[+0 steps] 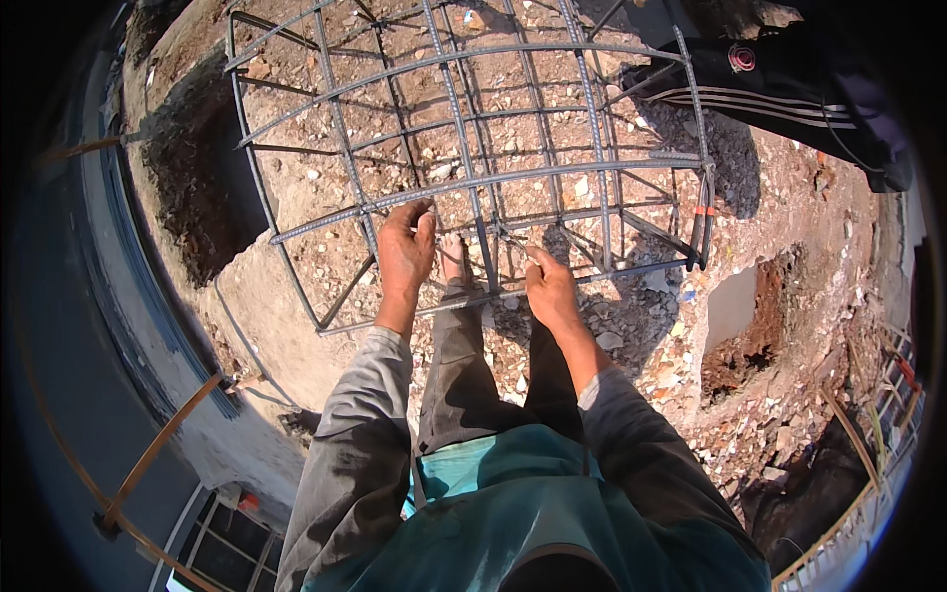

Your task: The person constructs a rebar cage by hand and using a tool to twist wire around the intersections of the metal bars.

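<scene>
A cage of ribbed steel rebar (552, 170) stands in front of me, its bars crossing in a grid. My left hand (406, 247) is at the near upper bar, left of the middle, fingers curled and thumb pressed in; what they pinch, if anything, is too small to make out. Lower and to the right, my right hand (552, 288) is closed around a thin dark tying hook (515, 240). The hook's tip reaches a bar crossing inside the cage. A strip of orange tape (704, 211) wraps the cage's near right corner.
Rubble and broken stone (631, 340) cover the ground under my feet. Dug pits lie at the left (212, 178) and right (745, 316). Another person's dark striped trouser leg (760, 94) is at the upper right. A grey wall edge (128, 257) curves along the left.
</scene>
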Demonstrator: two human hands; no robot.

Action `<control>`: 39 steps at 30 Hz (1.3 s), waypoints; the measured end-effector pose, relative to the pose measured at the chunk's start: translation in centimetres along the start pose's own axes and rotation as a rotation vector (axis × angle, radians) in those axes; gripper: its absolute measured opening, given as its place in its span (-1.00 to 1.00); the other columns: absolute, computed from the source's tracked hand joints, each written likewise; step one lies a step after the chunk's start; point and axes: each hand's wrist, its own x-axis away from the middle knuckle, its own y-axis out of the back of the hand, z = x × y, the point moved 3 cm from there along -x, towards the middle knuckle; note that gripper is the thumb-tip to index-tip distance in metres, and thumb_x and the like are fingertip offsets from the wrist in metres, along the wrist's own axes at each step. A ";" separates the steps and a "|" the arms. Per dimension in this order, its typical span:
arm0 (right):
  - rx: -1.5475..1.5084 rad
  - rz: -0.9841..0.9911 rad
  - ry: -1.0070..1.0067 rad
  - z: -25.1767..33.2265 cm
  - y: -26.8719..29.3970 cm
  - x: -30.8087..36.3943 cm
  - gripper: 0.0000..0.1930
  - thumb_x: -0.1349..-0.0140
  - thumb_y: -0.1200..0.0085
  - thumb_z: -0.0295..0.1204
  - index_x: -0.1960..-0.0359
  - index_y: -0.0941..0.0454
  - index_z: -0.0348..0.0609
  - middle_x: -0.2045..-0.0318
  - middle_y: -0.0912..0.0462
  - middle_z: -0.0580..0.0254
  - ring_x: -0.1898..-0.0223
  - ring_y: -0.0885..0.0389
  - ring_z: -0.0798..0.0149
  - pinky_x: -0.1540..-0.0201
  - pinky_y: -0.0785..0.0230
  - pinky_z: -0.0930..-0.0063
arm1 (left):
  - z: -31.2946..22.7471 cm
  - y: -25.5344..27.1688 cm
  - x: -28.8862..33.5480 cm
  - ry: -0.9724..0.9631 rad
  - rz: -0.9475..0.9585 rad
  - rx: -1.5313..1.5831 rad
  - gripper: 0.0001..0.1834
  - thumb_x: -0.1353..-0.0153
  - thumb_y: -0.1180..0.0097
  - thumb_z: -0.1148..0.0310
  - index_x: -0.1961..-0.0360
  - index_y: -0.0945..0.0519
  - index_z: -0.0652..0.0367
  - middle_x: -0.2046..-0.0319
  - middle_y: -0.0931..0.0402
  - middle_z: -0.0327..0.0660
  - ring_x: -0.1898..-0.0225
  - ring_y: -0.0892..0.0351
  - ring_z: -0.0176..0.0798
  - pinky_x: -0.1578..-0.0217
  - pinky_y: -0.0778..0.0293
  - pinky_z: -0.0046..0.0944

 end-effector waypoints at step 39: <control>0.316 1.131 0.338 5.6 -5.3 -23.3 -0.70 -0.17 -0.10 -0.30 0.16 -0.64 -0.23 0.36 -0.69 0.19 0.36 -0.59 0.27 0.25 -0.41 0.33 | 2.6 -4.2 -7.6 -0.175 0.212 0.014 -0.88 0.05 -0.29 0.56 0.42 -0.64 0.30 0.42 -0.63 -0.06 0.41 -0.63 -0.04 0.35 -0.51 -0.22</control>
